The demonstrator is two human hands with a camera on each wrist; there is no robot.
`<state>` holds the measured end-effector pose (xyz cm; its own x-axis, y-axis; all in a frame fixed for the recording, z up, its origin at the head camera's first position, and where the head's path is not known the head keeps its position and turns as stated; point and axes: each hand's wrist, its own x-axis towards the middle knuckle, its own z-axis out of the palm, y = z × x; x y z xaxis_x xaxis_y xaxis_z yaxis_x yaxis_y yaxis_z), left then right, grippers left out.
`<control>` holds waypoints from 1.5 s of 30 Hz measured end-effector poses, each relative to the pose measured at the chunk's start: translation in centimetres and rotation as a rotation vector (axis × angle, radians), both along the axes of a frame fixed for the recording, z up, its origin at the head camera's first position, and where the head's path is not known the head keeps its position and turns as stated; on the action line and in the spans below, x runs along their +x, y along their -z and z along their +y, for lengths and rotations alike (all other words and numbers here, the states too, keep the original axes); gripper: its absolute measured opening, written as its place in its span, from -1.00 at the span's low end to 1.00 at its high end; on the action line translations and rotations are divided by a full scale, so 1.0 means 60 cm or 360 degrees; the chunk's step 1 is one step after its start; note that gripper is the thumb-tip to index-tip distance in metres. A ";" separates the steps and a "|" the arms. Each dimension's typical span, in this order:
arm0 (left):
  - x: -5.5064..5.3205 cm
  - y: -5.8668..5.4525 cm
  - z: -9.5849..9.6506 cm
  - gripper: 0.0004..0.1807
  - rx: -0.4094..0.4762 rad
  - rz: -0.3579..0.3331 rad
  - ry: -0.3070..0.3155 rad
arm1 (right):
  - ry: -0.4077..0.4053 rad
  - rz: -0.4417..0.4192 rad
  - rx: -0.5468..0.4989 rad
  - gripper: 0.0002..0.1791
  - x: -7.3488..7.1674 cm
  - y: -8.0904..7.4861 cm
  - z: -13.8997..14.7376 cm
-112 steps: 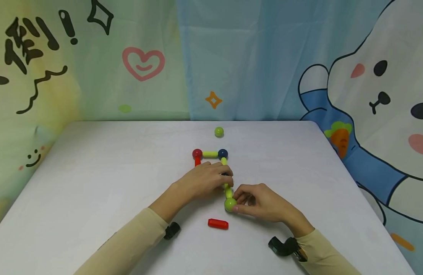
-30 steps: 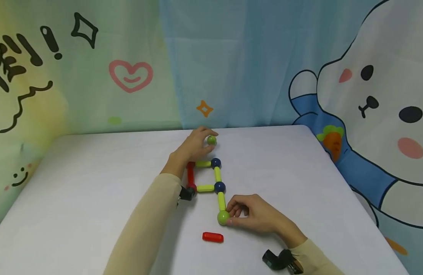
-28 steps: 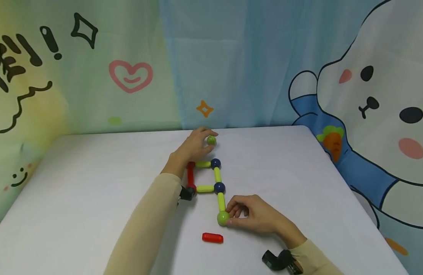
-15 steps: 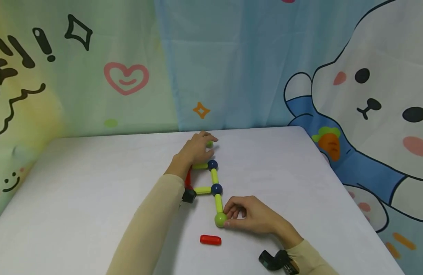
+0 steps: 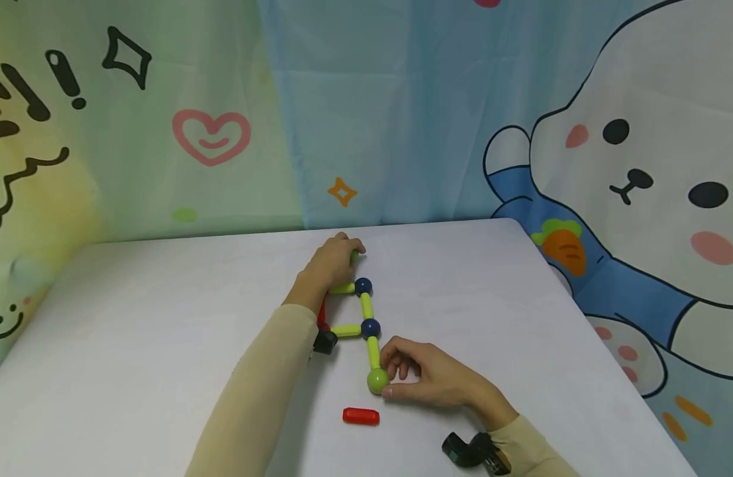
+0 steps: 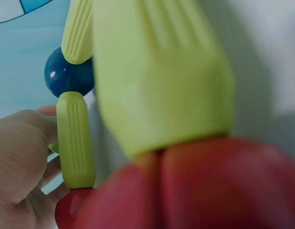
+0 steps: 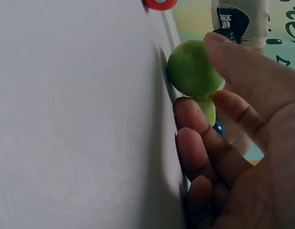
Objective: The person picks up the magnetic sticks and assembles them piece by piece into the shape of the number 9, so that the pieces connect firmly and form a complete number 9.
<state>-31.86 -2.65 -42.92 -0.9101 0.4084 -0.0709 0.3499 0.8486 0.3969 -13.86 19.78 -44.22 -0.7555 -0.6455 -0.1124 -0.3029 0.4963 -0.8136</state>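
My left hand [image 5: 332, 262] curls its fingers round a small green ball [image 5: 354, 256] at the far side, mostly hidden by them. Below it lies a frame of yellow-green rods [image 5: 345, 330], a red rod [image 5: 322, 311], a far blue ball [image 5: 363, 285] and a near blue ball [image 5: 370, 328]. The left forearm covers its far left corner. From the near blue ball another yellow-green rod [image 5: 373, 352] runs to a larger green ball [image 5: 377, 381]. At this larger ball, thumb and curled fingers of my right hand [image 5: 438, 377] hold its right side; the right wrist view shows the ball [image 7: 192, 67] close up.
A loose red rod [image 5: 361, 416] lies on the white table [image 5: 163, 318], nearer than the larger green ball. Behind the table's far edge hangs a printed curtain [image 5: 366, 112]. A black wrist camera [image 5: 476, 452] sits at the right sleeve.
My left hand has left the frame's near part, reached to the far green ball and closed its fingers round it. The right hand has stayed at the larger ball. The head view has shifted.
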 end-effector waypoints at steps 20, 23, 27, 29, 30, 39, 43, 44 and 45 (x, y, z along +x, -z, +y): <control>0.027 -0.045 -0.039 -0.62 0.0217 0.0140 0.0153 | -0.0147 0.0006 0.0127 -0.58 -0.001 0.000 -0.001; 0.031 -0.050 -0.044 -0.62 0.0227 0.0175 0.0203 | -0.0140 0.0011 0.0111 -0.59 0.000 0.002 0.002; 0.039 -0.058 -0.050 -0.61 0.0223 0.0190 0.0226 | -0.0142 0.0039 0.0096 -0.59 0.000 0.003 0.004; 0.042 -0.060 -0.054 -0.61 0.0222 0.0189 0.0233 | -0.0148 0.0058 0.0093 -0.59 0.001 0.003 0.004; 0.043 -0.061 -0.056 -0.61 0.0219 0.0188 0.0236 | -0.0147 0.0064 0.0094 -0.58 0.000 0.003 0.003; 0.066 -0.072 -0.070 -0.61 0.0188 0.0219 0.0285 | -0.0148 0.0066 0.0109 -0.60 0.001 0.003 -0.002; 0.080 -0.081 -0.076 -0.61 0.0173 0.0268 0.0331 | -0.0141 0.0079 0.0118 -0.60 0.002 0.004 -0.003; 0.084 -0.083 -0.080 -0.61 0.0172 0.0283 0.0343 | -0.0141 0.0079 0.0115 -0.60 0.002 0.004 -0.005; 0.089 -0.085 -0.084 -0.61 0.0176 0.0293 0.0351 | -0.0142 0.0079 0.0116 -0.60 0.001 0.005 -0.008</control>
